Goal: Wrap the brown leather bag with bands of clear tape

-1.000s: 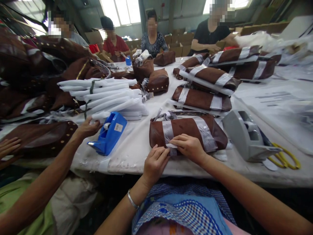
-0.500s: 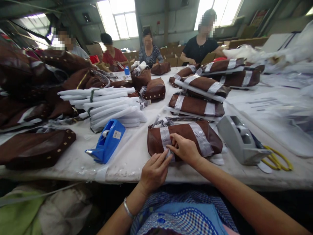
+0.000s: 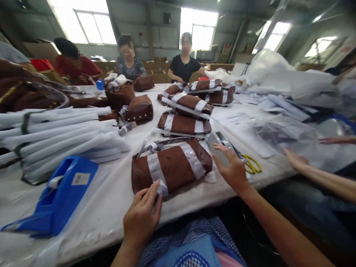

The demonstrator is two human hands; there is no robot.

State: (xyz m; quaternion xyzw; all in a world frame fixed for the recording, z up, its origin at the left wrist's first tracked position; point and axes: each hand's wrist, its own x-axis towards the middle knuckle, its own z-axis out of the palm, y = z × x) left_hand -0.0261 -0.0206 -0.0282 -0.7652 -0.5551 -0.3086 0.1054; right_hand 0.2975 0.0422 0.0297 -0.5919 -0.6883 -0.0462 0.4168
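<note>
A brown handbag (image 3: 178, 163) lies in front of me, wrapped round with two bands of clear or whitish plastic. My left hand (image 3: 144, 209) is at its lower left, fingers and thumb closed on the bottom end of the left plastic band (image 3: 155, 170). My right hand (image 3: 232, 170) is off the bag, just beyond its right end, with fingers apart and nothing in them. Right behind that hand stands the grey tape dispenser (image 3: 211, 140), mostly hidden by it. Yellow-handled scissors (image 3: 252, 164) lie to the right of the hand.
A blue tape dispenser (image 3: 66, 193) stands at left, before a bundle of white rolls (image 3: 69, 133). More wrapped bags (image 3: 185, 124) lie behind mine. Plastic sheets (image 3: 280, 129) cover the right side, where another person's hand (image 3: 296, 160) rests. Several co-workers stand across the table (image 3: 111, 202).
My right hand has left the bag and moved right to the grey tape dispenser, its fingers opening. My left hand stays at the band's lower end. The view has swung right.
</note>
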